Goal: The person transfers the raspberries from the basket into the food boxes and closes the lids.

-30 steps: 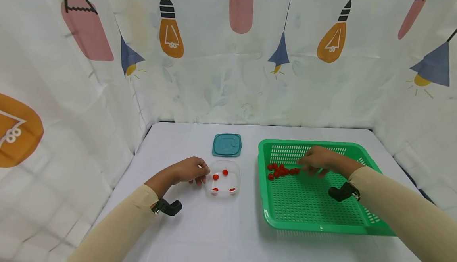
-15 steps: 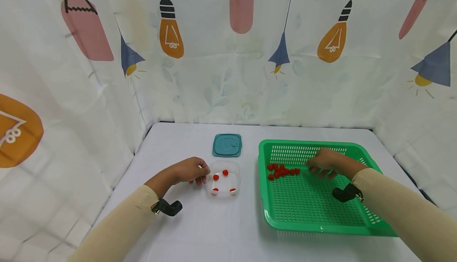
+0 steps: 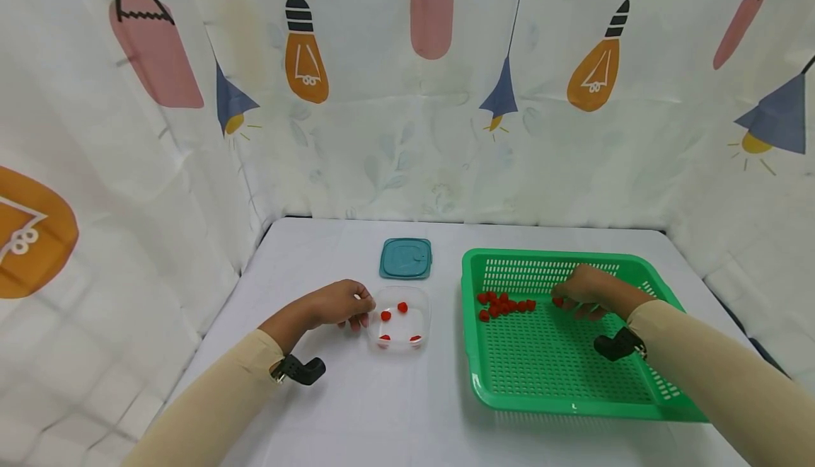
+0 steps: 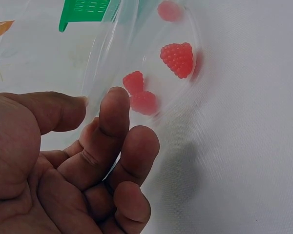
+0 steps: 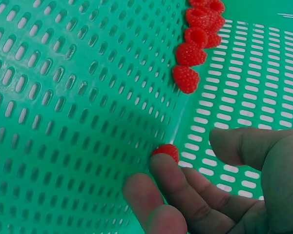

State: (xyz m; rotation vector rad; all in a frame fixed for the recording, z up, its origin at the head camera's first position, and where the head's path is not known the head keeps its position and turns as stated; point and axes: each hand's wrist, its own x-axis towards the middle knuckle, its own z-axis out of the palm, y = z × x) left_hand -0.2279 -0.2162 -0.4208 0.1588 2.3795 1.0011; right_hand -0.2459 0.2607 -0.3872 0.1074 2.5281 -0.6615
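My left hand (image 3: 340, 304) holds the left rim of a clear plastic container (image 3: 417, 315), its thumb and index finger on either side of the wall in the left wrist view. A few red raspberries (image 4: 178, 59) lie apart from each other inside it. Over the green basket (image 3: 474, 375), my right hand (image 3: 586, 291) is lowered with its fingers loosely bent. One raspberry (image 5: 167, 152) touches or nearly touches its index fingertip, partly hidden by it, while the thumb stands apart. Several more raspberries (image 3: 493, 308) lie in a row along the basket's far wall, left of the right hand.
A teal lid (image 3: 405, 258) lies flat behind the clear container. The white-covered table (image 3: 331, 396) carries everything, with a printed curtain (image 3: 382, 156) along its back and sides. The basket's raised rim surrounds my right hand.
My right hand has shifted to the right, away from the row of raspberries. A single raspberry now shows at its fingertips. The left hand and the container have stayed put.
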